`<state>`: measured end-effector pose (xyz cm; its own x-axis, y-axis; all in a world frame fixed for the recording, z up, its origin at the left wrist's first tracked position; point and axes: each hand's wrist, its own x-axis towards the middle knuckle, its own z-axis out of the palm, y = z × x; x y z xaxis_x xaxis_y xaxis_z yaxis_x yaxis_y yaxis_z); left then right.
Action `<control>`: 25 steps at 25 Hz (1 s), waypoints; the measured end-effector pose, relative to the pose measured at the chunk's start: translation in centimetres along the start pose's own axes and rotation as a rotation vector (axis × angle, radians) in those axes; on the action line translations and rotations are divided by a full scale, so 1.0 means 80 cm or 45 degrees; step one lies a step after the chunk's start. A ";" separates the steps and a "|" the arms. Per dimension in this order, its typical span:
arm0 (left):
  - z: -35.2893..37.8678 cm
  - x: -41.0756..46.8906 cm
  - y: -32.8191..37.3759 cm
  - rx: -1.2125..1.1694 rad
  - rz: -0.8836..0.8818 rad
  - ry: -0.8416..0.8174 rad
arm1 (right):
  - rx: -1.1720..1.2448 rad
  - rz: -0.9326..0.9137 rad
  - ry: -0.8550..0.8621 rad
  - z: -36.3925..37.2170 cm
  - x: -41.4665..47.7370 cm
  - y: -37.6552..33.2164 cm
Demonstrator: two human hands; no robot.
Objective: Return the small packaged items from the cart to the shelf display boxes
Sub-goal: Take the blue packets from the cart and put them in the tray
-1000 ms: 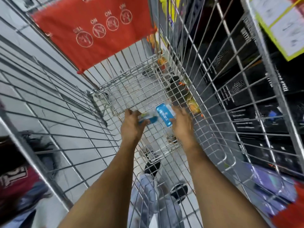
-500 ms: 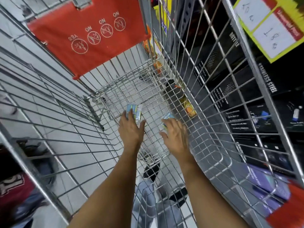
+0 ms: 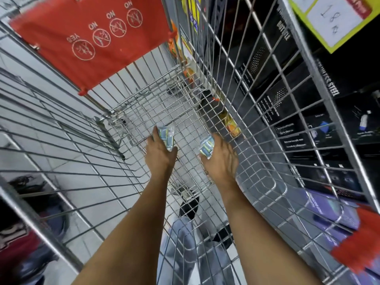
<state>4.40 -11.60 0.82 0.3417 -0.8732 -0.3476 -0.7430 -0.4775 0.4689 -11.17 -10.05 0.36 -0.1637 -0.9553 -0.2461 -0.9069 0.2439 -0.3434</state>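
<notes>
Both my arms reach deep into a wire shopping cart (image 3: 127,112). My left hand (image 3: 159,154) grips a small light-blue packaged item (image 3: 166,135), which sticks out past my fingers. My right hand (image 3: 223,159) holds a second small blue-and-white packet (image 3: 206,148) against the palm. Both hands hover just above the cart's wire floor, about a hand's width apart. No other packets show on the cart floor. The shelf display boxes are not clearly in view.
A red child-seat flap (image 3: 92,38) with warning icons hangs at the cart's far end. Through the right cart wall, dark boxed goods (image 3: 308,120) fill a shelf, with a yellow price card (image 3: 333,19) above. Tiled floor and my feet (image 3: 189,208) show below.
A second ago both hands met on one blue packet at the cart's centre. Since then they have separated, each now holding its own packet, and the view has shifted slightly.
</notes>
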 end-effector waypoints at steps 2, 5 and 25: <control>-0.003 -0.015 0.007 -0.094 0.011 0.042 | 0.055 0.072 0.048 -0.006 -0.011 -0.006; -0.013 -0.038 0.025 -0.253 0.014 0.091 | 0.105 0.120 0.132 -0.031 -0.026 -0.024; -0.226 -0.301 0.390 -0.495 1.111 0.010 | 0.227 0.522 1.240 -0.511 -0.191 0.044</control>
<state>-16.60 -7.22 38.47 -0.2375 -0.9367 0.2573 -0.4949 0.3446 0.7977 -27.71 -1.40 39.95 -0.7538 -0.4974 0.4294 -0.6554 0.5221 -0.5458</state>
